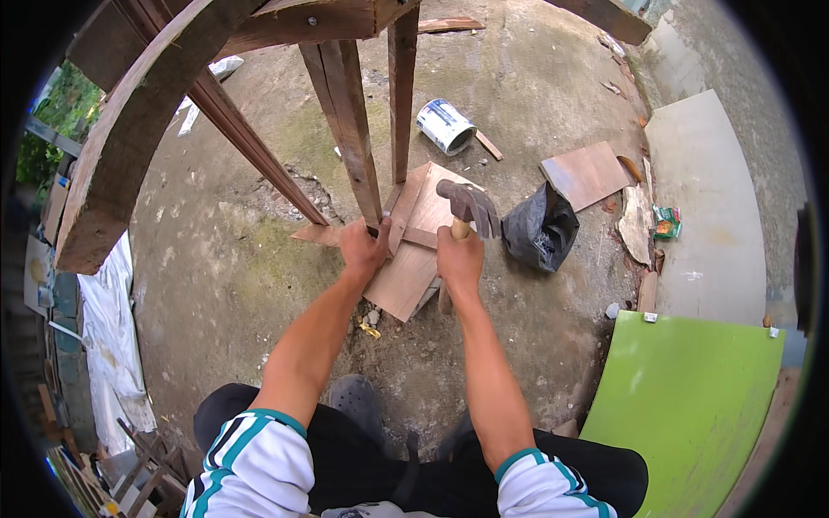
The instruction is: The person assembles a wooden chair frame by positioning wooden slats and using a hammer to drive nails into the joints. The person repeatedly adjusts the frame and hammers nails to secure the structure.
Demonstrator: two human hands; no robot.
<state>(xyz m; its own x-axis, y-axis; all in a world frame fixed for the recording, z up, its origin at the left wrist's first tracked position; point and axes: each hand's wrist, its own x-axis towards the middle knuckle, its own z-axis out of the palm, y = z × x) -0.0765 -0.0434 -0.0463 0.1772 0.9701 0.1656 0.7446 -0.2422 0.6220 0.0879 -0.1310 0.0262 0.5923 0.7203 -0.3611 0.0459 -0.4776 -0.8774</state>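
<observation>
My right hand (460, 257) is closed around the handle of a claw hammer (467, 204), its dark metal head above my fist and the wooden handle sticking out below. My left hand (365, 247) grips at the foot of a wooden leg (344, 121), where short wooden strips (404, 216) cross. Its fingertips are partly hidden, so a small thing such as a nail there cannot be made out. Under the strips lies a flat plywood board (403, 289) on the ground. The leg belongs to a tall wooden frame (129, 147) that rises toward me at upper left.
A black plastic bag (542, 229) stands open right of the hammer. Beyond are a tipped paint can (446, 127) and a plywood piece (587, 175). A green panel (682, 406) lies at lower right, white sheeting (112, 337) at left. My shoe (357, 406) is near the board.
</observation>
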